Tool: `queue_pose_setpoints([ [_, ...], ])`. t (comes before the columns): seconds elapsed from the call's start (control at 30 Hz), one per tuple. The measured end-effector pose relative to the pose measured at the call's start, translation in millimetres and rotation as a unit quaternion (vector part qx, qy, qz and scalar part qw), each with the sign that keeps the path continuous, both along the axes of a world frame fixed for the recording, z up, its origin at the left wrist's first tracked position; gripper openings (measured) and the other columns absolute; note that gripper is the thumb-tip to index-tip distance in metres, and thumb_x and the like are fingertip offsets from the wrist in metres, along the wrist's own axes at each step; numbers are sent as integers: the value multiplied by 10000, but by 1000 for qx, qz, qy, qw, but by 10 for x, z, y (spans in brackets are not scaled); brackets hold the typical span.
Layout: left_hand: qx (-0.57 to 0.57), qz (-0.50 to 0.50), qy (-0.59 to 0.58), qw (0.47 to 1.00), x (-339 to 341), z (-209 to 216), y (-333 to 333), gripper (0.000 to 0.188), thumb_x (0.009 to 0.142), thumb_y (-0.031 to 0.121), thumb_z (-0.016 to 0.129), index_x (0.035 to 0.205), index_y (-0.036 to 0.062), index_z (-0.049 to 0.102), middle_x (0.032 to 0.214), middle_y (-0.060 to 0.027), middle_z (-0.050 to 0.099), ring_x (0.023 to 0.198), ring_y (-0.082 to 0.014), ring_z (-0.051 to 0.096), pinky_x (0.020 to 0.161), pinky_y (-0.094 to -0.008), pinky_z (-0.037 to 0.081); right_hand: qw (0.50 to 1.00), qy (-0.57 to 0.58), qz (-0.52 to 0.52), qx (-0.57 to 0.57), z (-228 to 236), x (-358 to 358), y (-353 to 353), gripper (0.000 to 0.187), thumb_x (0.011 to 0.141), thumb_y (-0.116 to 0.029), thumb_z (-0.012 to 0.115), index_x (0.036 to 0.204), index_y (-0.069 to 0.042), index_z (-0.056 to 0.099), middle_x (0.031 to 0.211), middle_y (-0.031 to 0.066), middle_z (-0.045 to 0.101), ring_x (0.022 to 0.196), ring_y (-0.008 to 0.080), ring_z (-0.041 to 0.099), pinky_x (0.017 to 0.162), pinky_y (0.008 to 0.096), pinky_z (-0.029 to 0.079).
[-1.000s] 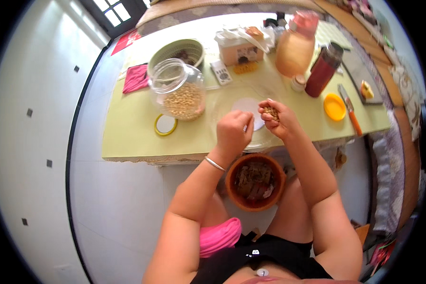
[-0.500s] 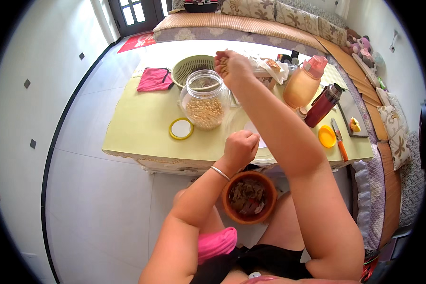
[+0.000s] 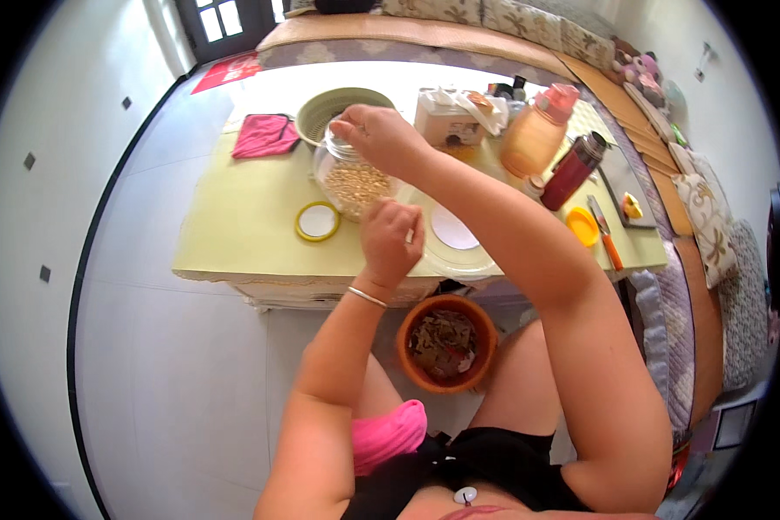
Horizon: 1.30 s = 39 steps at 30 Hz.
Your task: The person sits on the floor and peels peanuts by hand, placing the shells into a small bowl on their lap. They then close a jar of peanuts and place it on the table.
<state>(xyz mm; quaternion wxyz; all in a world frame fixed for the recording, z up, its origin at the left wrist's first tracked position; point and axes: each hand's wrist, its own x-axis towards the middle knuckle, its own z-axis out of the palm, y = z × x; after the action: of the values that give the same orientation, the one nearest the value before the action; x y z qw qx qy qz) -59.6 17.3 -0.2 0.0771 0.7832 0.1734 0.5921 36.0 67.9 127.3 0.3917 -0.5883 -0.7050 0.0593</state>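
Note:
My right hand [image 3: 370,134] is over the mouth of a clear round jar [image 3: 322,165], with its fingers curled downward and closed. Pale tan kernels [image 3: 355,186] fill the lower part of the jar. What the right fingers enclose is hidden now, though similar kernels showed in this hand a moment ago. My left hand [image 3: 392,234] is a closed fist beside the jar's near right side; its contents do not show. A yellow-rimmed lid [image 3: 317,221] lies left of it. Behind the jar stands a green colander [image 3: 315,110], partly covered by the right hand.
A clear round tray [image 3: 485,260] lies under my right forearm. Farther right are a peach-coloured bottle [image 3: 529,143], a dark red thermos [image 3: 572,173], a yellow lid [image 3: 582,226] and an orange-handled knife [image 3: 605,232]. Between my knees stands a brown bin [image 3: 407,368] holding scraps.
My right hand has moved left and nearer, from beside the colander to over the jar's mouth. My left fist has moved closer to the jar. The whole view has shifted slightly.

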Motion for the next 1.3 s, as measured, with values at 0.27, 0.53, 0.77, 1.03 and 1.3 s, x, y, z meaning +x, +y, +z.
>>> queue_pose_setpoints([
  [0.27,-17,12,8,1000,-68,57,-26,120,719,11,713,818,63,670,745,-67,629,790,-268,604,736,-376,477,991,-76,-113,13,-271,1429,-1031,231,888,-210,609,945,0,685,896,228,670,856,384,654,757,435,509],
  [0.53,-57,-19,55,997,-23,-51,-63,100,731,12,711,818,52,683,763,-77,644,802,-288,617,741,-389,484,875,5,-483,38,-1212,2992,-2951,281,882,-192,642,1094,-7,642,1056,175,681,997,301,654,861,397,511],
  [0.77,-23,-26,55,998,122,-42,-133,117,744,33,704,857,53,686,793,-74,648,848,-281,617,787,-390,476,794,-193,-564,-116,-2113,3483,-3149,1101,697,-616,757,1442,78,338,1434,283,398,1342,394,378,1121,463,308],
  [1.03,19,122,-61,990,-122,156,7,515,802,247,726,1248,28,592,1111,-145,576,1104,-332,503,973,-460,370,875,9,-472,-109,-1851,2973,-2962,1044,662,-448,838,1442,52,359,1350,263,494,1278,385,463,1081,437,368],
  [1.3,-215,120,-178,953,-193,-19,566,1140,760,611,745,1492,-70,199,1502,-314,266,1397,-437,278,1125,-524,247,982,-144,-104,-71,-177,1540,-1710,1076,643,-311,835,1494,24,269,1404,236,450,1325,363,423,1128,422,313],
])
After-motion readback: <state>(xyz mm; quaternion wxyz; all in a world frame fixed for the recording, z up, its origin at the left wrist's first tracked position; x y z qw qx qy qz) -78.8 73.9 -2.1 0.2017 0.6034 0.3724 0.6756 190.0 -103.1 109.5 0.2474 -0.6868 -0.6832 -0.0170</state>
